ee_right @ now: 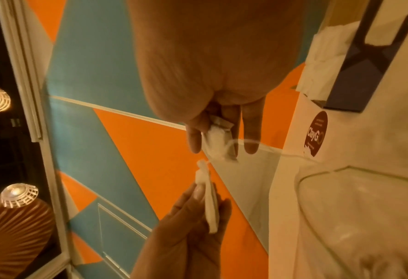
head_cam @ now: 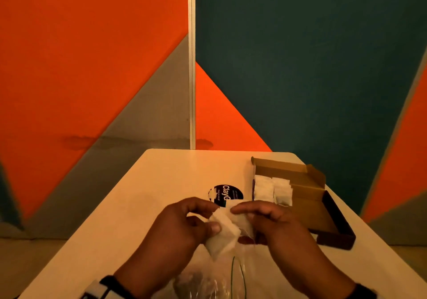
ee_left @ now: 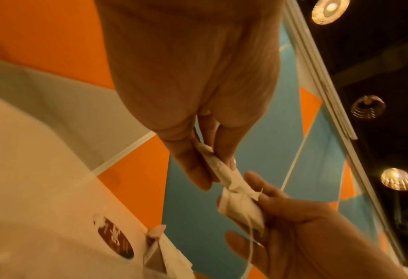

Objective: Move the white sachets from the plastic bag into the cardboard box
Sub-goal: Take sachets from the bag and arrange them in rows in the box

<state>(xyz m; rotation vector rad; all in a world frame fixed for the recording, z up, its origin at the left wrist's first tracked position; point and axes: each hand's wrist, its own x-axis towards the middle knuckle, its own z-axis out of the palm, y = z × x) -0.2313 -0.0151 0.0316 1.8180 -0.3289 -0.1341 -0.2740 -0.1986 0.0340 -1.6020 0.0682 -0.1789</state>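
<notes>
Both hands hover over the table's near end, each with a white sachet. My left hand point(head_cam: 209, 217) pinches one flat sachet point(head_cam: 223, 236) between thumb and fingers; the left wrist view shows it edge-on point(ee_left: 216, 166). My right hand point(head_cam: 240, 223) grips a second, crumpled sachet point(ee_left: 242, 206) with a thin string trailing from it. The two sachets touch or overlap between the hands. The clear plastic bag point(head_cam: 208, 282) lies below the hands at the table's front. The open cardboard box point(head_cam: 307, 187) stands to the right and holds several white sachets point(head_cam: 272, 188).
The box's dark lid point(head_cam: 335, 231) lies open toward the table's right edge. A round dark sticker point(head_cam: 227, 192) is on the white table point(head_cam: 161, 194) just beyond the hands. Orange, grey and teal wall panels stand behind the table.
</notes>
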